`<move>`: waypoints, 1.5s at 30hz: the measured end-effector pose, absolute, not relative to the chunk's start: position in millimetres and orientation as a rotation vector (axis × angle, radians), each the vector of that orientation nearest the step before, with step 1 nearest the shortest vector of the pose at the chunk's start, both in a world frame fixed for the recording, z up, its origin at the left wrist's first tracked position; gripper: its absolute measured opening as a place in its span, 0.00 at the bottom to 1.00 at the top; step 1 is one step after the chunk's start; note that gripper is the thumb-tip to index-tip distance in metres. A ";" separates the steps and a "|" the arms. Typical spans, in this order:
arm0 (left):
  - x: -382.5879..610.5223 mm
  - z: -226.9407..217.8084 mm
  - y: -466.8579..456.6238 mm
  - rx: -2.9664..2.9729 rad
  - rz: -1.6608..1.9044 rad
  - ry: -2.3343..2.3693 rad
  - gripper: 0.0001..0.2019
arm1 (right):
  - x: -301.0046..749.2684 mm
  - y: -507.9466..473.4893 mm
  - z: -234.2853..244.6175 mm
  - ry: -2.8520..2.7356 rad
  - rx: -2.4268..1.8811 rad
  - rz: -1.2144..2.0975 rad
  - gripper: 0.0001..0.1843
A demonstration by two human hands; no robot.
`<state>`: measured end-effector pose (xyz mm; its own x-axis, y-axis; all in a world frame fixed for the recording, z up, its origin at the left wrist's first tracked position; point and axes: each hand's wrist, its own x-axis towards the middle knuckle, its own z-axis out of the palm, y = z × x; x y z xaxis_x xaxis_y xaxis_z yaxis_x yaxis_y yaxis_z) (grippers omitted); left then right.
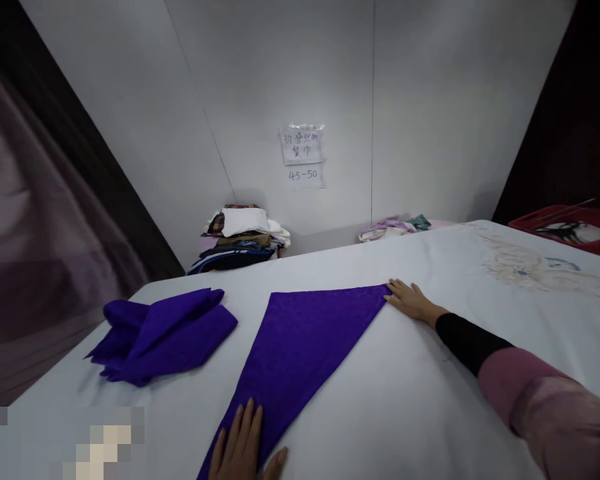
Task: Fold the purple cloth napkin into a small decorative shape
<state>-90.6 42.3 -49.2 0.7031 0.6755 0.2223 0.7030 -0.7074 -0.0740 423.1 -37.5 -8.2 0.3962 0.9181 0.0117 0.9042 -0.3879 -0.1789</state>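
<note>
A purple cloth napkin (310, 340) lies folded into a triangle on the white-covered table. My left hand (237, 443) rests flat on its near end, fingers stretched out and thumb apart, the lower part cut off by the picture's edge. At the far right corner, the fingertips of my right hand (409, 299) touch the napkin, with the fingers spread and the palm down. To the left lies a second purple cloth (165, 337), loosely crumpled and separate from the folded one.
White cloth covers the table (380, 420). Beyond its far edge are a stack of folded clothes (243, 237) and a lower heap of fabric (387, 229). A red basket (575, 223) stands at far right. Paper signs (303, 147) hang on the wall; a curtain (40, 253) hangs left.
</note>
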 end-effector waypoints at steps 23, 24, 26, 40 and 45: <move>-61.5 15.3 15.0 -2.895 -0.230 -1.192 0.24 | 443.0 -42.2 -19.6 -2.005 -2.134 -0.301 0.27; -58.6 17.9 16.8 -2.899 -0.214 -1.202 0.24 | 447.4 -52.6 -20.3 -1.998 -2.122 -0.329 0.26; -51.6 21.4 20.5 -2.916 -0.203 -1.199 0.24 | 456.6 -80.1 -22.1 -1.976 -2.111 -0.389 0.26; -25.6 30.7 -5.2 -3.183 -0.310 -1.086 0.23 | 372.4 -186.3 -23.5 -1.926 -1.998 -0.213 0.25; 23.1 29.6 -23.0 -3.305 -0.375 -0.887 0.30 | 262.6 -118.3 5.1 -2.242 -1.833 0.102 0.29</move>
<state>23.1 -23.0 29.6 0.8471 0.5158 0.1282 0.4514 -0.8255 0.3389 262.6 -118.3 5.1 -0.1823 0.9728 0.1426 0.9558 0.2094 -0.2064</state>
